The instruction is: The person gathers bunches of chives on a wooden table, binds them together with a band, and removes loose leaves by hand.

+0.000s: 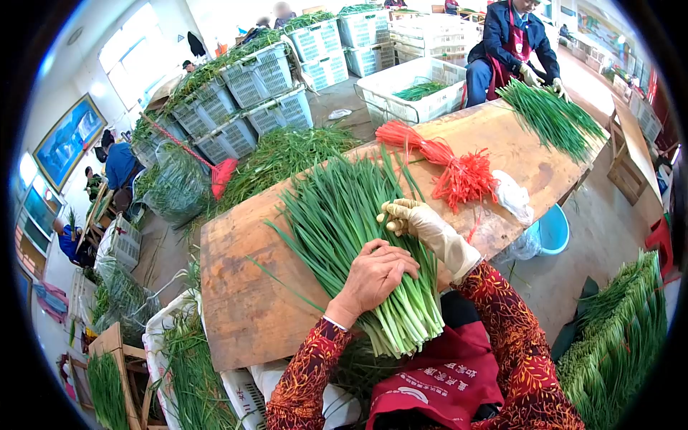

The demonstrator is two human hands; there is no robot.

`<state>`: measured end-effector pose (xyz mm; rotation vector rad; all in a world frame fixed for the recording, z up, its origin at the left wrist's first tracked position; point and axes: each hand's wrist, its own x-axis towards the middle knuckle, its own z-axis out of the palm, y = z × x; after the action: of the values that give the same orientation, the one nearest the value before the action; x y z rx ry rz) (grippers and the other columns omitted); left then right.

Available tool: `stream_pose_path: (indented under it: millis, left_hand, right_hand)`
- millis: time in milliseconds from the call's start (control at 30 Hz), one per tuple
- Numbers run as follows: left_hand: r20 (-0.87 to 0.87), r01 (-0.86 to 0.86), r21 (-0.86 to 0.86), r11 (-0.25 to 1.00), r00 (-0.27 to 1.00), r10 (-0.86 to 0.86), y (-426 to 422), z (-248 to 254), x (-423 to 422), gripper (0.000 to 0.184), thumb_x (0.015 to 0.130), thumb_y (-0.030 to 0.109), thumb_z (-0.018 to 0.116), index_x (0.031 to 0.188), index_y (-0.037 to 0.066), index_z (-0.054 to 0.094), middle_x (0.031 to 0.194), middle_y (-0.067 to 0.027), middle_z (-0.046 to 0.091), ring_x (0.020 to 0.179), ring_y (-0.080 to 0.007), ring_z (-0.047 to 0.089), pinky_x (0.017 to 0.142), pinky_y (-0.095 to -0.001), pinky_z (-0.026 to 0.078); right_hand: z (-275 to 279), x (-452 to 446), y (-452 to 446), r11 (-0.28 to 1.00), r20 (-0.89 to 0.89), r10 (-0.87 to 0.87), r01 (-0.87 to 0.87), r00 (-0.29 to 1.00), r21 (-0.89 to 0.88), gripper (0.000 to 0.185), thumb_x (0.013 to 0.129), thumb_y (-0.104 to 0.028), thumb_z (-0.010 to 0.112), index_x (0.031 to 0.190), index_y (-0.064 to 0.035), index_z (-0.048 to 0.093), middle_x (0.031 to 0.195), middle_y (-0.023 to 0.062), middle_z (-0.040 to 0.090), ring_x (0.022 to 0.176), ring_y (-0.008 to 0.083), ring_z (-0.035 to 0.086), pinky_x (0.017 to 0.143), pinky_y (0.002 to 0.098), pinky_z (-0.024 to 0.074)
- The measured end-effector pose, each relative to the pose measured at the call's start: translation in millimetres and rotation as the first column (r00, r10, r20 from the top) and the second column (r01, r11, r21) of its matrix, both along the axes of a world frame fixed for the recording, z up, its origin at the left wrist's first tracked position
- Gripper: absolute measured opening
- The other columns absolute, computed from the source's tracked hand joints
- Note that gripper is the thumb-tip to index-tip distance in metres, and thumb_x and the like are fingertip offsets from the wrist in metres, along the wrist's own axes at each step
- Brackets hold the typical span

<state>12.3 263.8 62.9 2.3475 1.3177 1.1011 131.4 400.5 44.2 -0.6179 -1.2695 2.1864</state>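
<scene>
A large bunch of garlic chives (344,215) lies on the wooden board, green leaves pointing away and pale stem ends hanging over the near edge. My left hand (376,276), bare, curls its fingers over the stems from above and presses on the bunch. Just beyond it, on the right side of the bunch, is my right hand (426,228) in a cream glove. Its fingers are curled in; whether a leaf is between them is hidden. A bundle of red ties (459,175) rests on the board beyond my right hand.
A co-worker (512,46) handles another chive pile (552,118) at the board's far end. White cloth (510,197) lies at the right edge, above a blue bucket (552,231). Stacked crates (258,79) and loose greens (287,154) stand left; bundled chives (616,344) lie right.
</scene>
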Motion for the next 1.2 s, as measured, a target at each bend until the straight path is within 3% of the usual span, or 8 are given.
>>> stream_pose_path:
  millis: [433, 600, 933, 1033, 1133, 1200]
  left_hand:
    - [-0.032, -0.025, 0.007, 1.0, 0.999, 0.025, -1.6, 3.6, 1.7, 0.035, 0.09, 0.014, 0.035, 0.079, 0.011, 0.068, 0.092, -0.0019, 0.068, 0.099, -0.0182, 0.059, 0.098, -0.0356, 0.033]
    - [-0.04, -0.025, 0.003, 1.0, 0.999, 0.025, -2.4, 4.0, 1.2, 0.035, 0.09, 0.014, 0.034, 0.08, 0.012, 0.068, 0.093, -0.0016, 0.068, 0.1, -0.0178, 0.058, 0.099, -0.0362, 0.032]
    - [-0.046, -0.037, -0.026, 0.999, 0.998, 0.036, -2.9, 5.7, 1.7, 0.037, 0.091, 0.017, 0.033, 0.08, 0.012, 0.068, 0.093, -0.0017, 0.068, 0.1, -0.0182, 0.058, 0.099, -0.0361, 0.031]
    - [-0.05, -0.035, -0.024, 0.999, 0.998, 0.034, -1.8, 4.4, 2.2, 0.036, 0.091, 0.018, 0.034, 0.079, 0.012, 0.068, 0.092, -0.0016, 0.068, 0.1, -0.0182, 0.059, 0.099, -0.037, 0.032]
    - [-0.039, -0.032, -0.015, 0.999, 0.999, 0.031, -0.2, 3.1, 3.4, 0.033, 0.091, 0.017, 0.037, 0.078, 0.012, 0.067, 0.092, -0.0012, 0.067, 0.098, -0.0171, 0.059, 0.098, -0.038, 0.033]
    - [-0.044, -0.029, -0.032, 0.999, 0.999, 0.027, -0.3, 4.4, 4.6, 0.034, 0.091, 0.017, 0.037, 0.078, 0.012, 0.067, 0.092, -0.0018, 0.067, 0.098, -0.0175, 0.059, 0.098, -0.0383, 0.033]
  right_hand:
    - [-8.8, 4.8, 3.6, 0.999, -0.079, 0.04, -0.042, 0.996, -0.03, 0.019, 0.091, -0.022, 0.053, 0.102, -0.0069, 0.057, 0.094, 0.0026, 0.063, 0.074, 0.0072, 0.058, 0.067, 0.0202, 0.0458]
    - [-15.4, 5.7, 5.9, 0.996, -0.151, 0.082, -0.078, 0.985, 0.031, 0.019, 0.092, -0.021, 0.05, 0.103, -0.0079, 0.058, 0.098, 0.0022, 0.065, 0.078, 0.0069, 0.06, 0.066, 0.0195, 0.0435]
    - [-4.9, 16.5, -2.6, 0.984, -0.141, 0.122, -0.101, 0.982, 0.147, 0.021, 0.091, -0.023, 0.055, 0.106, -0.0078, 0.059, 0.108, 0.004, 0.063, 0.091, 0.0089, 0.06, 0.078, 0.0218, 0.0452]
    - [-2.5, 16.4, -5.1, 0.984, -0.185, 0.117, -0.089, 0.976, 0.153, 0.022, 0.092, -0.023, 0.053, 0.106, -0.007, 0.058, 0.107, 0.0053, 0.064, 0.088, 0.009, 0.061, 0.075, 0.0204, 0.0457]
    - [-5.0, 13.8, -6.0, 0.995, -0.237, 0.072, -0.053, 0.969, 0.086, 0.023, 0.093, -0.023, 0.052, 0.107, -0.0054, 0.058, 0.097, 0.0049, 0.065, 0.079, 0.0081, 0.061, 0.07, 0.0195, 0.0454]
    - [-6.7, 9.2, -4.9, 0.991, -0.189, 0.05, -0.025, 0.981, 0.129, 0.022, 0.093, -0.022, 0.052, 0.106, -0.005, 0.059, 0.086, 0.0032, 0.064, 0.07, 0.0076, 0.058, 0.064, 0.0197, 0.0444]
